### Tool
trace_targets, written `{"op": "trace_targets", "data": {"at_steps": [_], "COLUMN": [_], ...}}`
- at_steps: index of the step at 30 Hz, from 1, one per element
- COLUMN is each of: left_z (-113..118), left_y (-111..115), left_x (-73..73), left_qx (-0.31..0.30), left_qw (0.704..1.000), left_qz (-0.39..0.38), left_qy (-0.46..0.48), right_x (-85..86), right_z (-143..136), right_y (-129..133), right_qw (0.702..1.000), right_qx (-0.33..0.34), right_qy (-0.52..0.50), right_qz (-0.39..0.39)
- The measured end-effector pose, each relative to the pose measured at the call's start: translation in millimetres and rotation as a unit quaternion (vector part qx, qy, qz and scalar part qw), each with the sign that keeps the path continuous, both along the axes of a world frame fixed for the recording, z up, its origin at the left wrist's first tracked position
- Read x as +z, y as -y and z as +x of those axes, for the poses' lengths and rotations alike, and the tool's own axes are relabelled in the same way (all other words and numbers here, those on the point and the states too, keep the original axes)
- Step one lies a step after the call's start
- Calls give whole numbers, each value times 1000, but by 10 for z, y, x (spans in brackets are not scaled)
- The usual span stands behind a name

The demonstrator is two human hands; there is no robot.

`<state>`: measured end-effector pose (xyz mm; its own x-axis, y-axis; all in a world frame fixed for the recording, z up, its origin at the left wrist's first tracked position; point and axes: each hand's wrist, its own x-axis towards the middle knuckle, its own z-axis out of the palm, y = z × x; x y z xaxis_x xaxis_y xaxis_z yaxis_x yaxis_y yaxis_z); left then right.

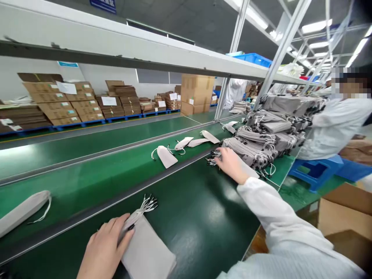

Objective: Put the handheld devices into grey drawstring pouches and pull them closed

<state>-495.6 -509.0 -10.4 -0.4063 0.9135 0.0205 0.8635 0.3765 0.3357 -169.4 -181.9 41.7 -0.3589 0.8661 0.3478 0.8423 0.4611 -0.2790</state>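
At the lower middle, my left hand (pixel 106 242) is closed round the upper end of a stack of flat grey drawstring pouches (pixel 151 252). Their white cords with black tips fan out past my fingers on the green table. My right hand (pixel 231 164) reaches forward to the right, its fingers curled over the corded end of another stack of grey drawstring pouches (pixel 247 168). Part of that stack is hidden under the hand. Just beyond it rises a big heap of bundled grey pouches (pixel 255 139).
Several single pouches (pixel 166 156) lie on the green conveyor belt (pixel 95 182), a long one (pixel 24 211) at far left. A metal shelf beam (pixel 130 50) crosses above. To the right are an open carton (pixel 345 217), a blue stool (pixel 316 166) and a person in white (pixel 337 124).
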Motion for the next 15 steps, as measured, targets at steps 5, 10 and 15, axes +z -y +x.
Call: {"op": "trace_targets", "data": {"at_steps": [5, 10, 15], "left_z": [-103, -106, -64], "left_y": [-51, 41, 251], "left_x": [-19, 28, 146], "left_qx": [-7, 7, 13], "left_qw": [998, 994, 990], "left_qz": [-25, -42, -24], "left_qy": [64, 96, 141], "right_x": [-189, -172, 89], "right_z": [726, 862, 979], "right_y": [-388, -650, -908], "right_qw": [988, 986, 982], "right_qx": [-116, -90, -71], "right_qy": [50, 14, -114], "right_qz": [-90, -140, -130]}}
